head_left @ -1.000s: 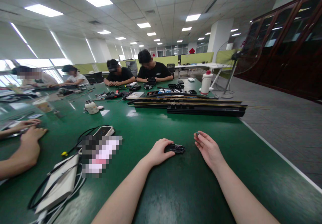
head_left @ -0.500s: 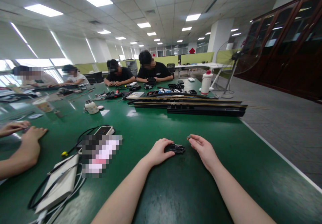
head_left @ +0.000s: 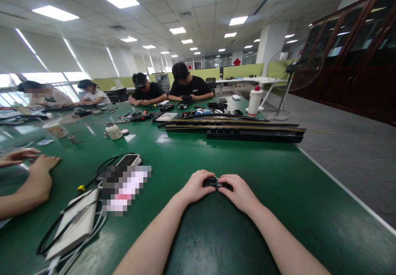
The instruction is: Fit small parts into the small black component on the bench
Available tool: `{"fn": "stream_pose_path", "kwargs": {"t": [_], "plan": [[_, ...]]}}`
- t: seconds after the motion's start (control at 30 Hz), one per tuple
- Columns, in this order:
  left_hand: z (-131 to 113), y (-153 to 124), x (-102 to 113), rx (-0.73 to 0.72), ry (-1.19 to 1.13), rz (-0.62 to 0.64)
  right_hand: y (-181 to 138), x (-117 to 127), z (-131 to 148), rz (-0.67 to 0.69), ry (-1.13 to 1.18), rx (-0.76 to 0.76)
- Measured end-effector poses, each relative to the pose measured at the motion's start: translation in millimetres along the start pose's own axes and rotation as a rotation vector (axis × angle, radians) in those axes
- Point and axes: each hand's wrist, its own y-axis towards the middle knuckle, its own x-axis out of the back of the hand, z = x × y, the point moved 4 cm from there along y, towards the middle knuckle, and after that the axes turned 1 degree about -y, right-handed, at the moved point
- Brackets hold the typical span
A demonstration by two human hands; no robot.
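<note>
A small black part, perhaps plastic, lies low over the green table in front of me. Its exact kind I cannot make out. My left hand grips its left end between thumb and fingers. From the other side, my right hand closes on the right end, thumb in front and fingers behind. The two hands almost meet, and their fingers hide much of the part. The small grey piece that was in the right fingertips does not show now.
To the left lie a phone, cables and a white box-like block. A co-worker's hands rest at the far left. Beyond are a small round jar, long black rails with thin rods, and a white bottle.
My right hand has moved left and down from beside the black part onto its right end. The left hand stays in place, holding the part.
</note>
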Motion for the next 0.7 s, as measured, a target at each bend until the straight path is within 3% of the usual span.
{"fn": "stream_pose_path", "kwargs": {"t": [0.7], "plan": [[-0.2,1.2,-0.7,-0.019,-0.004,-0.007,-1.4,-3.8,0.0,0.086,-0.160,-0.010]]}}
